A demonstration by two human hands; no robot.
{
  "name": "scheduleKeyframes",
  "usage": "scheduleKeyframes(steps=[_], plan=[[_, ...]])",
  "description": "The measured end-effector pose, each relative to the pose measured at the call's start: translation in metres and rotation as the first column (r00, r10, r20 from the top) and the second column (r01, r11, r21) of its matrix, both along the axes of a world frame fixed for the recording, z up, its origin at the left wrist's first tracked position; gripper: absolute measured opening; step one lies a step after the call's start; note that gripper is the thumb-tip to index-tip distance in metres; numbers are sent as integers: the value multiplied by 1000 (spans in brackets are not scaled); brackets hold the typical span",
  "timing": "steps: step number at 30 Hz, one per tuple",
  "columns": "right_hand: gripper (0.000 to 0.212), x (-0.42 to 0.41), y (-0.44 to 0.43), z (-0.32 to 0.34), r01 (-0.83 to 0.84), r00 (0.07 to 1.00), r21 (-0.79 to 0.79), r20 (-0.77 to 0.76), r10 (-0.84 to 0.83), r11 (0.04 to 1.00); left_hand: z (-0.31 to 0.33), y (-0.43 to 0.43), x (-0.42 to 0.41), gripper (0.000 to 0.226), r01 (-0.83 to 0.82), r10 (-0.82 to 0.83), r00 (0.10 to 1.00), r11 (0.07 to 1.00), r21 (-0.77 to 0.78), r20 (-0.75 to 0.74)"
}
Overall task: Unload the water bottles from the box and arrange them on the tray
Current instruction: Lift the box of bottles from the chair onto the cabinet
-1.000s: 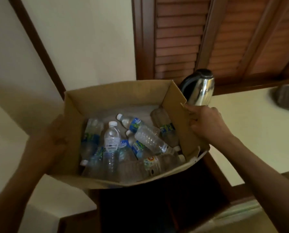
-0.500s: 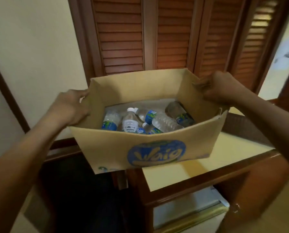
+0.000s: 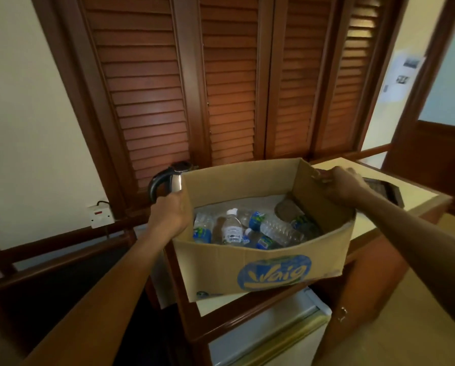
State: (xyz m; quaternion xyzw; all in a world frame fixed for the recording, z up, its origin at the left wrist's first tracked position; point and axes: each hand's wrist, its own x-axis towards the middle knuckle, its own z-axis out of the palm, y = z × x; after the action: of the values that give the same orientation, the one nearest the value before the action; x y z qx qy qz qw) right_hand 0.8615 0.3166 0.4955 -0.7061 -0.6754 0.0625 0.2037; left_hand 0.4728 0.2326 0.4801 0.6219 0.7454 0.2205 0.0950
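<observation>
Dark louvred wooden doors (image 3: 234,83) fill the wall behind a cream-topped desk (image 3: 416,196) with a wooden frame. A cardboard box (image 3: 263,268) sits over the desk's front left corner, its near wall past the front edge; whether it rests there is unclear. The left hand (image 3: 168,217) has its grip closed on the box's left wall, and the right hand (image 3: 337,183) curls its grip over the far right rim. Water bottles (image 3: 276,229) lie jumbled inside. A dark tray (image 3: 384,192) lies on the desk, right of the box. A steel kettle (image 3: 172,180) stands at the far left corner.
</observation>
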Motion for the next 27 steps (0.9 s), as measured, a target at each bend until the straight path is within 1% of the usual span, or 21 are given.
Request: scheduleKeyframes(steps=[2,4,6,7,8,9,10,11,12,13,14,15,16,17,18,20,22,25,26,27], plan=[[18,9,10,-21,26,999,-33,-26,-27,999,-10,10,3,50,6,-6,1000,1000,-1,12],[24,14,18,-29,30,999,-28,-39,-31,999,-11,14,2,53,27,-27,999,1000,-3,26],[28,17,12,-27,22,997,-15,-68,-23,1000,-11,12,-4,55,41,-36,990,999,-32,138],[27,18,4,-26,-9,993,-22,-118,6,1000,-13,8,-8,53,40,-29,970,998,-40,242],[26,22,-4,-28,-49,973,-37,-228,40,998,-15,3,-11,48,33,-10,920,998,-52,391],[26,27,-14,-31,-90,923,-74,-382,55,993,-18,-5,-11,36,20,23,839,997,-73,544],[29,31,-24,-36,-131,840,-125,-541,43,983,-22,-14,-8,20,4,65,734,995,-101,676],[36,36,-31,-44,-168,740,-181,-673,3,969,-26,-21,-3,9,-1,109,625,990,-139,773],[43,40,-34,-54,-188,639,-226,-767,-56,956,-31,-23,3,13,-9,149,510,986,-168,847],[47,42,-35,-64,-185,580,-259,-808,-108,948,-36,-24,10,18,-9,181,413,981,-195,892],[47,41,-34,-69,-179,552,-265,-824,-126,947,-41,-23,16,24,8,188,332,979,-202,924],[46,38,-34,-69,-151,572,-257,-810,-128,954,-44,-21,23,29,21,190,274,979,-204,943],[45,34,-35,-65,-112,606,-243,-785,-127,964,-46,-17,29,30,20,193,246,979,-204,950],[42,32,-34,-59,-86,642,-228,-757,-122,970,-46,-14,34,29,21,187,242,980,-197,952],[38,31,-33,-53,-73,652,-216,-749,-117,974,-47,-9,39,29,26,165,261,984,-178,951],[29,31,-26,-44,-64,638,-195,-762,-110,979,-55,-2,45,31,40,86,277,994,-101,957],[29,36,-14,-40,-69,608,-186,-786,-106,980,-59,11,59,34,-10,98,214,995,-98,972],[36,54,16,-39,-107,594,-171,-801,-75,980,-65,28,82,33,-18,102,107,995,-101,989],[37,61,26,-39,-134,591,-171,-804,-60,976,-65,30,90,34,-47,92,91,995,-88,992],[37,68,36,-40,-159,590,-169,-806,-43,973,-67,34,96,34,-76,82,93,994,-75,992]])
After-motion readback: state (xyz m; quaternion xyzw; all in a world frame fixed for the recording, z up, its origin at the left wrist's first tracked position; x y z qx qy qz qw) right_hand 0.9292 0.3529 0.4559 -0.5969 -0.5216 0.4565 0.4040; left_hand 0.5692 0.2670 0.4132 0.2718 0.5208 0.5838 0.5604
